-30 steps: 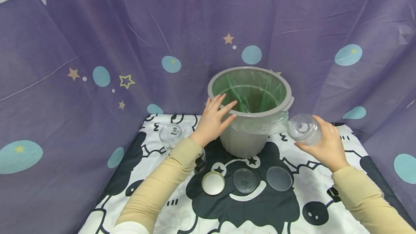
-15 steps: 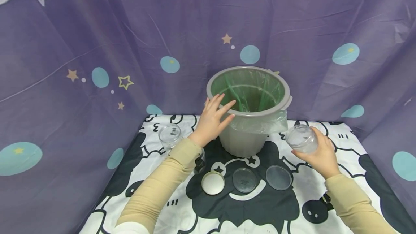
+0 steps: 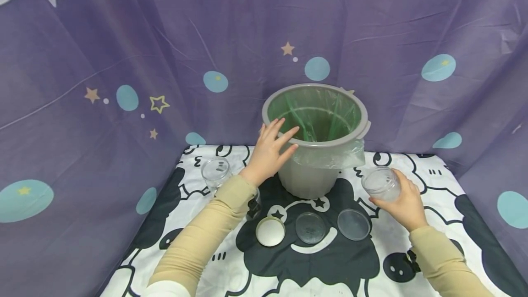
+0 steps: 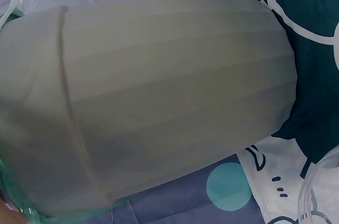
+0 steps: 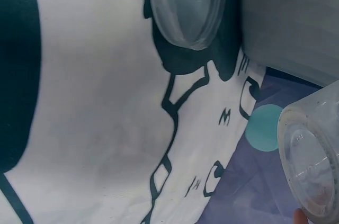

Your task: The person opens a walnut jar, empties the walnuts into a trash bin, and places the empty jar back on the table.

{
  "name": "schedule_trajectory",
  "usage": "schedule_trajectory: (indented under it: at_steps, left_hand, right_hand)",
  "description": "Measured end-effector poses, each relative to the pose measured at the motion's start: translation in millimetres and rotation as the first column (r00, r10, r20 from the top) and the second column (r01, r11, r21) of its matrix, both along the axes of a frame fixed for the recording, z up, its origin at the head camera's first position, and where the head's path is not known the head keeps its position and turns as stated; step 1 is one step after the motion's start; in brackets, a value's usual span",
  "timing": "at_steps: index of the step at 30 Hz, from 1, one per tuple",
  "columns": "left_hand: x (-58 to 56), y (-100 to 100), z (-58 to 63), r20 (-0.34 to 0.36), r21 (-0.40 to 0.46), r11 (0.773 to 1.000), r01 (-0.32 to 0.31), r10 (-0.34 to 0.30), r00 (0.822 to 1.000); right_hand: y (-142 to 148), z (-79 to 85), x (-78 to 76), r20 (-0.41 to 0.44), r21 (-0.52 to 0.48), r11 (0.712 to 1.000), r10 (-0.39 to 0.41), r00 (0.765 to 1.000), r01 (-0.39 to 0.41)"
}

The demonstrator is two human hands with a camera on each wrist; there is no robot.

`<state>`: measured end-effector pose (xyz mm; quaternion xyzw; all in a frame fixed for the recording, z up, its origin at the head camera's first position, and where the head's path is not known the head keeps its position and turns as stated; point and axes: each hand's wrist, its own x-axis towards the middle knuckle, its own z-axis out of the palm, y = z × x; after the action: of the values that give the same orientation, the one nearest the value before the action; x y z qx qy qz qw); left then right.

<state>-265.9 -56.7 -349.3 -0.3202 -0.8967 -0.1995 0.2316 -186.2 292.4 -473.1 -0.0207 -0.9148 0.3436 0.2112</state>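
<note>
In the head view, my right hand (image 3: 402,200) grips a clear round jar (image 3: 380,184) to the right of the grey trash bin (image 3: 309,178), with its mouth facing up. The right wrist view shows that jar's base (image 5: 312,163) and a single fingertip beside it. My left hand (image 3: 268,152) lies at the bin's left rim with its fingers spread. A green translucent bag lines the bin and folds over its edge. From the left wrist, the bin's ribbed wall (image 4: 180,91) fills most of the view, and the left fingers are nearly out of sight.
In front of the bin lie a white lid (image 3: 270,232), a clear lid (image 3: 310,228) and another clear lid (image 3: 354,225). A clear jar (image 3: 215,173) stands at left; a second jar (image 3: 255,203) is partly hidden by the left forearm. A purple curtain (image 3: 231,22) hangs behind.
My right hand has lowered the jar and shifted it slightly left, and the jar's rim now faces more upward. The left hand stays at the bin's rim.
</note>
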Motion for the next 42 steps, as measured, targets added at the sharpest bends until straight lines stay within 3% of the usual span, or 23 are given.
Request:
schedule_trajectory:
  at_steps: [23, 42]
  left_hand:
    - [2.2, 0, 2.0, 0.013, -0.013, 1.000, -0.006, 0.006, 1.000]
    - [2.2, 1, 0.8, 0.014, 0.000, 1.000, -0.003, 0.003, 1.000]
  right_hand:
    - [14, -28.7, -1.7, 0.019, 0.045, 0.999, -0.009, 1.000, 0.008]
    - [20, -39.1, -8.8, 0.075, 0.096, 0.995, -0.017, 0.997, 0.010]
